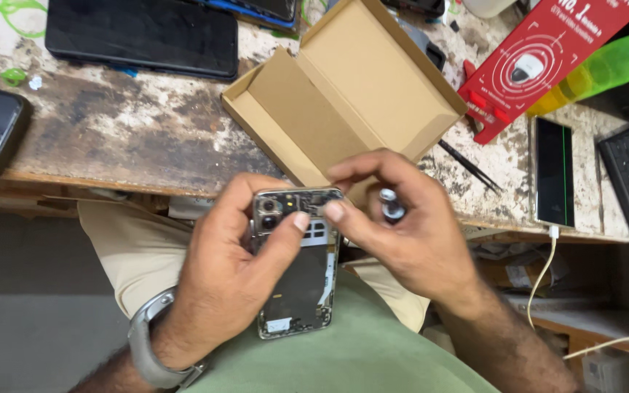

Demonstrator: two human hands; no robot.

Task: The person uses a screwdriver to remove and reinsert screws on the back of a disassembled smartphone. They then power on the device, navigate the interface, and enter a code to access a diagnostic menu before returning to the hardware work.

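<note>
Worn bench [111, 131]; cardboard box [343, 94] behind opened phone [296, 269]; tweezers [471, 166] nr.

At frame centre the left hand [231, 255] grips an opened phone [296, 266], the right hand [402, 225] touching its top. Behind them an open box [351, 94] sits on the bench [132, 131]; a tablet [143, 33] lies upper left, another phone [553, 173] right

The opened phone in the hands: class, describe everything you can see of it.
The opened phone is a slim slab with a silvery frame, its back cover off, showing camera modules at the top and dark inner parts. It is held lengthwise over the lap. The left hand grips it; the right hand touches its top edge.
</note>
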